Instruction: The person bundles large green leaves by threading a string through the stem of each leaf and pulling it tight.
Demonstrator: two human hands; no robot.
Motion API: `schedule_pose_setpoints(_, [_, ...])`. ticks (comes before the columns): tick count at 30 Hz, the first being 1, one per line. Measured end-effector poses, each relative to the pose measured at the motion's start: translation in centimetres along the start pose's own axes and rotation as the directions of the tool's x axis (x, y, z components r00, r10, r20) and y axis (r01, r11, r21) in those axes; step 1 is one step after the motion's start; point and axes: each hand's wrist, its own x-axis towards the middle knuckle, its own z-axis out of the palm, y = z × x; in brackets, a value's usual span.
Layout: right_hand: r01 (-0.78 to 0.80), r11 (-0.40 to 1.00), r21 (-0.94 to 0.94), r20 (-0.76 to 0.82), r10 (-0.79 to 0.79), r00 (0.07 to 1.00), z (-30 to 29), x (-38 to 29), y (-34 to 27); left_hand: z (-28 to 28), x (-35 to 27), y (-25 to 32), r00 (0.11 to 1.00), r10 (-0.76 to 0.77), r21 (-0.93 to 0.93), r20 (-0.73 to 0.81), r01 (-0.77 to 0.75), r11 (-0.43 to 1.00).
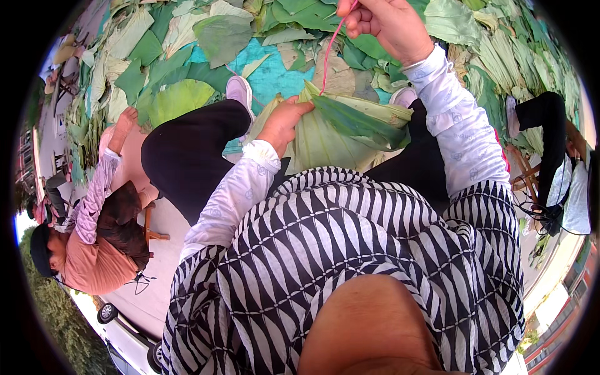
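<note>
My left hand (283,123) grips the upper left edge of a bundle of folded lotus leaves (337,136), its thumb lying on top. Pale green and dark green leaves overlap in the bundle, which rests between my knees. A pink string (326,56) rises from the leaves, close to my left thumb. Pinched in the fingers of my right hand (384,28), it stretches up to the picture's top edge. Part of that hand is cut off there, so the string's far end is hidden.
Loose lotus leaves (225,40) cover a turquoise sheet (255,54) ahead of me. At the left a seated person (101,253) reaches toward the leaves. Another person's leg (543,112) and a wooden stool (522,164) are at the right. A white car (126,335) stands behind.
</note>
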Motion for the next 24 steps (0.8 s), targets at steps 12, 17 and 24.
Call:
schedule_pose_setpoints(12, [-0.126, 0.929, -0.347, -0.009, 0.131, 0.991, 0.6, 1.8, 2.9, 0.7, -0.6, 3.5, 0.987, 0.081, -0.097, -0.14, -0.095, 0.991])
schedule_pose_setpoints(17, [0.16, 0.414, -0.896, 0.272, 0.226, 0.935, 0.0, 1.2, 6.8, 1.3, -1.1, 4.4, 0.973, 0.129, -0.108, -0.192, -0.152, 0.982])
schedule_pose_setpoints(24, [0.038, 0.218, -0.975, 0.106, 0.308, 0.945, 0.2, 0.9, 9.7, 1.3, -2.0, 4.5, 0.974, 0.156, -0.15, -0.164, -0.181, 0.972])
